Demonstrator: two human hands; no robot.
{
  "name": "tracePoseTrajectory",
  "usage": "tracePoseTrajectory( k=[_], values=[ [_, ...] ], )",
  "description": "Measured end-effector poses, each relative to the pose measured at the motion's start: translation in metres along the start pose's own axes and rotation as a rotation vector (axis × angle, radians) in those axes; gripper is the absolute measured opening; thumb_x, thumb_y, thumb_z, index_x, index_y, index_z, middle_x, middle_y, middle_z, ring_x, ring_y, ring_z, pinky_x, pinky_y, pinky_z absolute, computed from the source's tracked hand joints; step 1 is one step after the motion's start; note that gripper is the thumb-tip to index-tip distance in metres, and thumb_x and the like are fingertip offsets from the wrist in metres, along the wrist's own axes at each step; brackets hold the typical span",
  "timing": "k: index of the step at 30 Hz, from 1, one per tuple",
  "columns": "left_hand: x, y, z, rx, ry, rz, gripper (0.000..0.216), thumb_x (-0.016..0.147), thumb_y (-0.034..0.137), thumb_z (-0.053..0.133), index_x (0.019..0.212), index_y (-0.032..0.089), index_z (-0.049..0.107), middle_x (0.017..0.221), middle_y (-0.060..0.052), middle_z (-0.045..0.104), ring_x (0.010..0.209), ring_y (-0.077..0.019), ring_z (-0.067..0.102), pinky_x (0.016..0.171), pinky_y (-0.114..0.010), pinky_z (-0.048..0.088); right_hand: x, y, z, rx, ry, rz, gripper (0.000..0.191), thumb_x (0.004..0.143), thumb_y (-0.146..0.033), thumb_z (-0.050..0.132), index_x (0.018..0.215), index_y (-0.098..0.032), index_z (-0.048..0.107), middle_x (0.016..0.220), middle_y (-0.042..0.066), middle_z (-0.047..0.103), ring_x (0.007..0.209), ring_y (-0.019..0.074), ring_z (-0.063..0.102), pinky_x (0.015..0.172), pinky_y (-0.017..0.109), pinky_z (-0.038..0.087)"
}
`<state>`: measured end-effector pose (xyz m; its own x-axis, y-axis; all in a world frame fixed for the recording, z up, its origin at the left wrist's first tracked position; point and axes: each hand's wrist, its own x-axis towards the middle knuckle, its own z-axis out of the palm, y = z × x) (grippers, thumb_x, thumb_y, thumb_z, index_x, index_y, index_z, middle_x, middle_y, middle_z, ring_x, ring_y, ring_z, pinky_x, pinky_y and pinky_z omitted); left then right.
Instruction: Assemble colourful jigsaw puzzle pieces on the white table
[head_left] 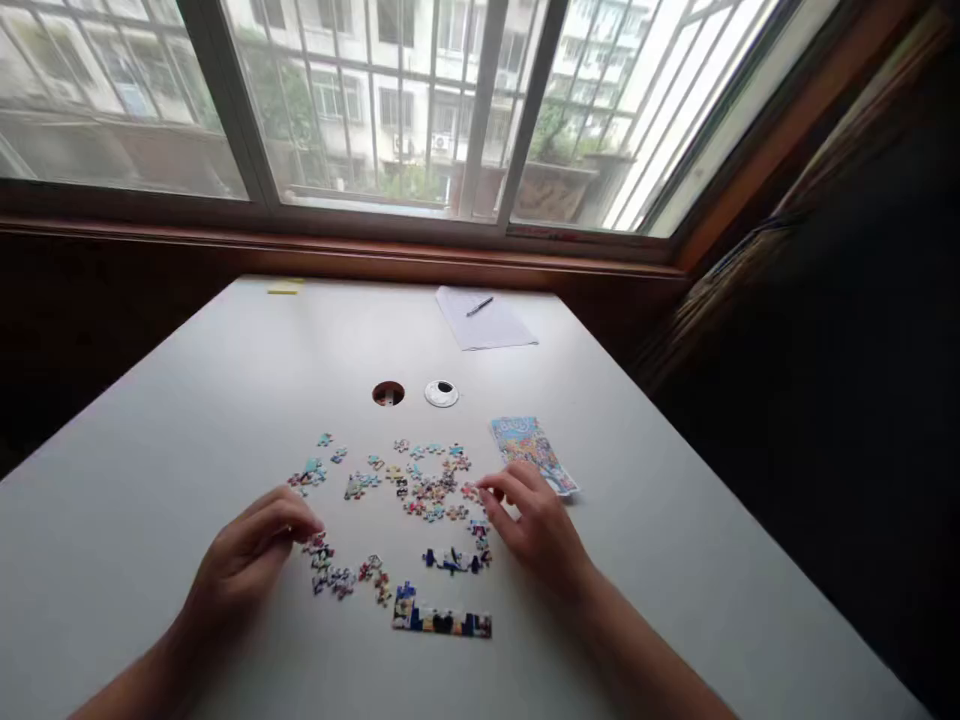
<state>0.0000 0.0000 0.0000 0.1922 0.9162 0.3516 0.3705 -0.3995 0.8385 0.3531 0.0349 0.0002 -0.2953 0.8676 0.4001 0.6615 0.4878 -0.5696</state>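
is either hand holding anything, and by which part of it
It cannot be told: the right hand reaches a puzzle piece and the left hand is by other pieces, but the details are too small to show any grip.

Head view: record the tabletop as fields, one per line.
left hand: fingertips at the lower-left jigsaw pieces; grip unclear
right hand: fingertips at the central jigsaw pieces, beside the printed picture sheet; grip unclear
nearest pieces: L-shaped puzzle strip
far side: pen on white paper
beyond the pieces: round cable hole, white round cover to its right
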Motion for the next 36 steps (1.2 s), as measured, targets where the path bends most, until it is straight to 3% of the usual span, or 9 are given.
tracePoseTrajectory(
  k=[5,15,22,25,32,36],
  values=[
    [-0.003,-0.002,0.001,-0.001,-0.002,-0.014,0.025,0.09,0.009,0.045,0.086,0.021,0.066,0.084,-0.001,0.06,0.08,-0.0159,0.058,0.07,-0.025,0.044,0.001,0.001,-0.003,0.07,0.115,0.153,0.021,0.1,-0.028,0.047,0.104,-0.022,0.067,0.089,0.002,0.062,0.075,0.0158,0.056,0.076,0.03,0.046],
    [-0.006,-0.003,0.0,-0.029,-0.041,-0.035,0.026,0.095,0.009,0.042,0.089,0.019,0.066,0.086,-0.003,0.059,0.083,-0.0167,0.056,0.073,-0.028,0.044,0.001,0.007,-0.002,0.106,0.16,0.253,0.025,0.1,-0.03,0.044,0.11,-0.022,0.066,0.094,0.003,0.065,0.086,0.0183,0.061,0.08,0.031,0.047],
    [-0.004,0.002,0.0,-0.033,-0.02,-0.018,0.027,0.093,0.01,0.044,0.085,0.019,0.068,0.081,-0.003,0.059,0.078,-0.0159,0.057,0.069,-0.027,0.044,0.003,0.003,0.0,0.076,0.03,0.185,0.019,0.096,-0.025,0.05,0.099,-0.022,0.069,0.089,0.003,0.063,0.073,0.016,0.057,0.071,0.03,0.048],
    [-0.003,0.003,0.001,-0.042,-0.006,-0.021,0.026,0.092,0.011,0.046,0.082,0.019,0.068,0.078,-0.002,0.058,0.074,-0.0158,0.056,0.067,-0.027,0.043,0.003,0.0,0.0,0.05,-0.005,0.09,0.018,0.096,-0.023,0.052,0.099,-0.023,0.07,0.092,0.004,0.062,0.085,0.0188,0.059,0.079,0.032,0.049],
    [-0.006,0.001,0.001,-0.043,-0.01,-0.047,0.025,0.093,0.014,0.046,0.081,0.018,0.067,0.077,-0.004,0.057,0.075,-0.0173,0.055,0.067,-0.028,0.043,-0.001,-0.011,0.005,-0.154,-0.144,-0.132,0.027,0.095,-0.02,0.054,0.118,-0.026,0.067,0.106,0.007,0.062,0.098,0.0237,0.054,0.103,0.051,0.04],
    [-0.005,0.001,0.001,-0.023,-0.017,-0.009,0.026,0.093,0.012,0.045,0.083,0.02,0.067,0.078,-0.003,0.057,0.074,-0.0156,0.056,0.066,-0.026,0.043,-0.005,-0.018,0.008,-0.253,-0.215,-0.159,0.037,0.095,-0.022,0.055,0.131,-0.03,0.06,0.12,0.008,0.06,0.106,0.0267,0.05,0.098,0.048,0.043]
  ],
)
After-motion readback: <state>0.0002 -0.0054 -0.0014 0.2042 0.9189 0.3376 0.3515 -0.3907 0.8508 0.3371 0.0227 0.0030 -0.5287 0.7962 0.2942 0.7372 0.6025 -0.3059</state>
